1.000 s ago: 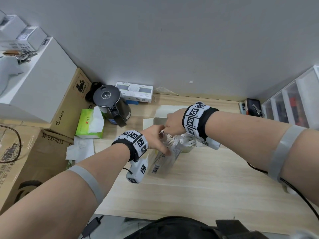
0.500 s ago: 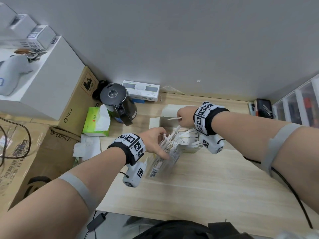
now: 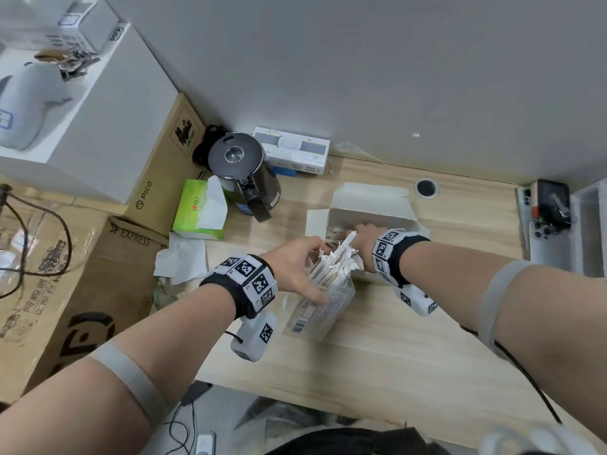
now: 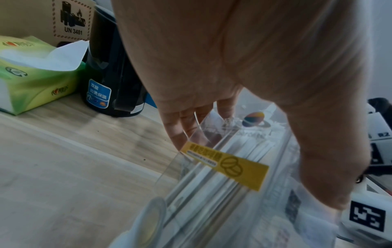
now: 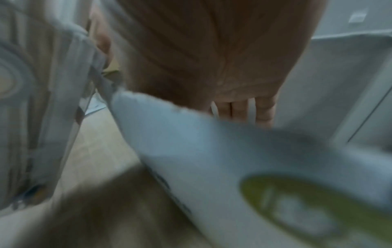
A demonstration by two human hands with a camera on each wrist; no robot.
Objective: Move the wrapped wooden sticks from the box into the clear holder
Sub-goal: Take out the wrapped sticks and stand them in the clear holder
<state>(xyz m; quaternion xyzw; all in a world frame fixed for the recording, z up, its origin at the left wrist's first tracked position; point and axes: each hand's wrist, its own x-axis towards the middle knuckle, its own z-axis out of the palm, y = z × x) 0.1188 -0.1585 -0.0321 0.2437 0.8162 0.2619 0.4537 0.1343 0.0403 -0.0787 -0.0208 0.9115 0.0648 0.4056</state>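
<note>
The clear holder point(image 3: 322, 310) stands on the wooden desk, packed with white wrapped sticks point(image 3: 331, 264) that poke out of its top. My left hand point(image 3: 308, 274) grips it, with the fingers point(image 4: 180, 127) on one side and the thumb point(image 4: 331, 167) on the other; a yellow label point(image 4: 227, 166) shows on its wall. Just behind it sits the open white box point(image 3: 371, 215). My right hand point(image 3: 364, 231) reaches down into the box. In the blurred right wrist view, white wrapped sticks point(image 5: 251, 109) show between its fingers point(image 5: 239, 110).
A black kettle point(image 3: 243, 169), a green tissue pack point(image 3: 197, 208) and a white carton point(image 3: 292, 149) stand at the back left. Cardboard boxes point(image 3: 82, 274) line the left edge. A phone with keys point(image 3: 545, 205) and clear drawers point(image 3: 588, 224) are at the right.
My right hand has left the top of the holder, moved back to the box and gone down into it. My left hand has kept its grip on the holder.
</note>
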